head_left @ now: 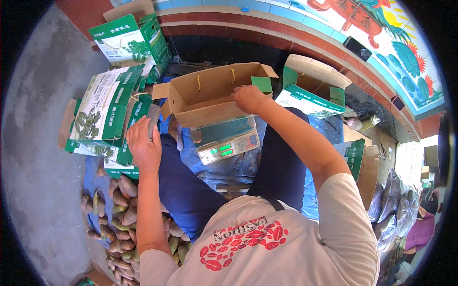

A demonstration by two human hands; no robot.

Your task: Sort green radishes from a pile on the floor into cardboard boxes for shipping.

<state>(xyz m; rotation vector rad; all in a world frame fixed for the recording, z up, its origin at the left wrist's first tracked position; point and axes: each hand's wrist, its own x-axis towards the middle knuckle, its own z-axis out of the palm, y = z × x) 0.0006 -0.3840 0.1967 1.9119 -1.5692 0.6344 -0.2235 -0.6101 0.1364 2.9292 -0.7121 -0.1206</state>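
Carton (207,116) above blue sheeting (224,172), mural (381,28) beyond

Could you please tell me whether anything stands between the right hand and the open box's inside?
Nothing visible does: the right hand is at the rim of the open box, whose top is uncovered.

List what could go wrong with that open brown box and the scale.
The open brown box looks wider than the scale it seems to rest on, so uneven loading might tip it.
The right hand is at the box's near edge; any pressure there could skew the weight on the lit display.
Loose tubers lie heaped near the left leg, and one might roll underfoot.
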